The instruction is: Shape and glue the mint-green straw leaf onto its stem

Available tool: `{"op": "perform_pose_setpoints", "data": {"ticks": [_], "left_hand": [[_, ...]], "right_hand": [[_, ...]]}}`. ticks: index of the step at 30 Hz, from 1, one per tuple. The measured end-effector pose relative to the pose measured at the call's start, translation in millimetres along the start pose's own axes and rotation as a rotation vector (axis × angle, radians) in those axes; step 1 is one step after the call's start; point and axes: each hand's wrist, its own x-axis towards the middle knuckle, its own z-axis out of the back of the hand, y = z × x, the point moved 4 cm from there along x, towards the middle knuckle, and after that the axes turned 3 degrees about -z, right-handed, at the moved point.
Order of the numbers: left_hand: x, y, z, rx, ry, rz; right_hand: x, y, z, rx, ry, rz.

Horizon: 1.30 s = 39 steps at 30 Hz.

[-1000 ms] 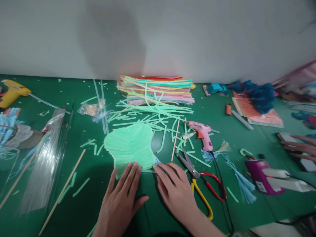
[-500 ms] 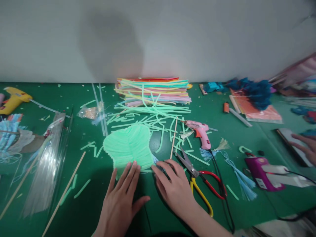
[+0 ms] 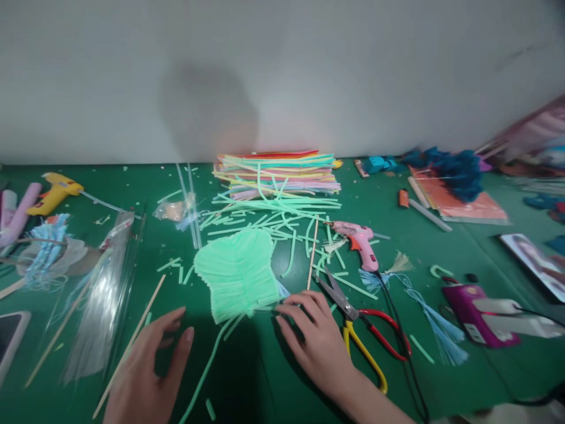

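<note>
A bright green piece (image 3: 241, 271), made of pipe cleaners laid side by side, lies flat on the table in front of me. My right hand (image 3: 313, 333) is at its lower right corner, fingers bent and closed on the end of a thin green strip along the bottom edge; the thumb is mostly hidden. A bit of blue tassel shows just above those fingertips. My left hand (image 3: 150, 368) is off the piece, lower left, with fingers apart and nothing in it. Between the hands, a loose green pipe cleaner (image 3: 209, 362) trails down from the bottom edge.
Scissors (image 3: 348, 309) lie open right of my right hand, near a pink glue gun (image 3: 359, 238) and its black cord. Green offcuts and a multicoloured pipe cleaner bundle (image 3: 278, 174) lie behind. A wooden stick (image 3: 136, 335) is by my left hand. Another person's hand touches a phone (image 3: 532, 259).
My left hand has lifted off the green piece and moved left, uncovering its lower edge and the trailing pipe cleaner. My right hand stays at the corner. The view has shifted slightly left.
</note>
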Motion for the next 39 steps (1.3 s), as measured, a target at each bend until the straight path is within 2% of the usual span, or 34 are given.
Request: {"op": "perform_pose_setpoints", "data": {"ticks": [2, 5, 7, 10, 13, 15, 19, 23, 26, 29, 30, 32, 34, 35, 36, 37, 39], "left_hand": [[11, 2, -3.7, -0.351, 0.07, 0.122], [27, -2, -13.0, -0.784, 0.094, 0.324], [37, -7, -19.9, -0.931, 0.107, 0.409], [49, -16, -27.2, -0.916, 0.17, 0.448], [57, -29, -30.6, -0.769, 0.286, 0.343], [59, -37, -31.5, -0.689, 0.305, 0.283], [61, -56, -28.2, -0.648, 0.222, 0.193], [63, -81, -17.1, -0.646, 0.149, 0.061], [61, -107, -4.9, -0.631, 0.154, -0.061], [55, -138, 11.7, -0.604, 0.196, -0.258], [53, -147, 20.2, -0.571, 0.155, -0.332], [51, -160, 42.4, -0.49, -0.076, -0.439], [49, -167, 65.5, -0.462, -0.392, -0.443], [49, -168, 74.0, -0.501, -0.506, -0.423], [51, -170, 79.4, -0.571, -0.567, -0.403], [53, -172, 81.3, -0.661, -0.561, -0.387], [60, -177, 75.3, -0.861, -0.381, -0.375]], "right_hand": [[0, 2, -4, 0.064, 0.031, -0.06], [1, 1, -13, 0.144, 0.081, -0.191], [2, 0, -19, 0.17, 0.086, -0.237], [5, 0, -23, 0.166, 0.06, -0.226], [6, 0, -24, 0.174, 0.066, -0.222], [6, 0, -20, 0.219, 0.071, -0.248], [6, 7, -8, 0.413, 0.089, -0.341], [14, 21, -3, 0.501, 0.141, -0.305], [32, 28, 2, 0.529, 0.053, -0.228], [57, 33, 14, 0.71, -0.058, -0.241], [64, 34, 20, 0.815, -0.08, -0.276], [77, 39, 32, 1.051, -0.1, -0.321], [87, 46, 45, 1.275, -0.119, -0.301], [91, 50, 51, 1.372, -0.137, -0.277], [95, 53, 56, 1.455, -0.158, -0.252], [99, 56, 60, 1.525, -0.178, -0.232], [107, 62, 63, 1.611, -0.185, -0.195]]}}
